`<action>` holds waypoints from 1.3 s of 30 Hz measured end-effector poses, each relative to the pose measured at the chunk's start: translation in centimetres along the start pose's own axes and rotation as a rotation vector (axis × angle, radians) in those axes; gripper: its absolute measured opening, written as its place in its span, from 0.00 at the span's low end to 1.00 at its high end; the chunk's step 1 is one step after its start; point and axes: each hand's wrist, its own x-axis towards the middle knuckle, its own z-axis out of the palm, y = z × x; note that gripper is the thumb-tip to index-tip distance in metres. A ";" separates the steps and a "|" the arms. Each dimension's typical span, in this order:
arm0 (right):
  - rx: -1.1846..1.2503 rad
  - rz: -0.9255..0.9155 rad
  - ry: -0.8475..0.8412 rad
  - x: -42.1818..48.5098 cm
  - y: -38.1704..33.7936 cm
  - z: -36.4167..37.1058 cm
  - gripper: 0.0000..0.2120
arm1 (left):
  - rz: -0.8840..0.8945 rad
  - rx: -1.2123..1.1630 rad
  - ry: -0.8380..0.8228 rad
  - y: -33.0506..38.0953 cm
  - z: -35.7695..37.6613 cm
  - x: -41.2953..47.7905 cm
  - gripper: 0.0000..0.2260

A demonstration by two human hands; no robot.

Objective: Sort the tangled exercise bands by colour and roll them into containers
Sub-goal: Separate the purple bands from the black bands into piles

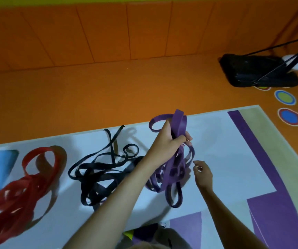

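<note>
The purple bands (177, 164) were held bunched above the white mat (216, 141), clamped near the top by the curled fingers of the left hand (168, 141), arm extended forward, the lower loops reaching the mat. The right hand (204, 174) was noted just beside those loops, fingers loosely curled, nothing gripped. Black bands (99, 173) and red bands (24, 187) were laid in separate heaps to the left, inside the mat's far edge, with open mat showing to the right.
</note>
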 end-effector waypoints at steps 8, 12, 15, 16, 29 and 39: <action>0.332 0.353 -0.189 3.5 -0.3 -3.6 0.21 | -0.195 -0.129 0.208 -4.8 5.6 4.4 0.13; 0.405 0.495 -0.337 3.7 0.0 -4.2 0.26 | -0.410 0.304 0.280 -11.6 4.7 5.8 0.06; 0.358 0.489 -0.401 3.4 0.3 -3.9 0.26 | -0.508 0.620 0.268 -16.5 4.0 5.1 0.06; 0.363 0.451 -0.402 3.2 0.2 -4.0 0.21 | -0.559 0.747 0.249 -18.1 3.8 4.6 0.07; 0.394 0.413 -0.554 3.5 -0.6 -1.6 0.17 | -0.791 0.661 0.293 -22.8 3.2 4.2 0.57; 0.611 0.298 -0.505 1.6 0.8 2.2 0.19 | -0.628 0.257 0.236 -23.8 4.9 2.3 0.31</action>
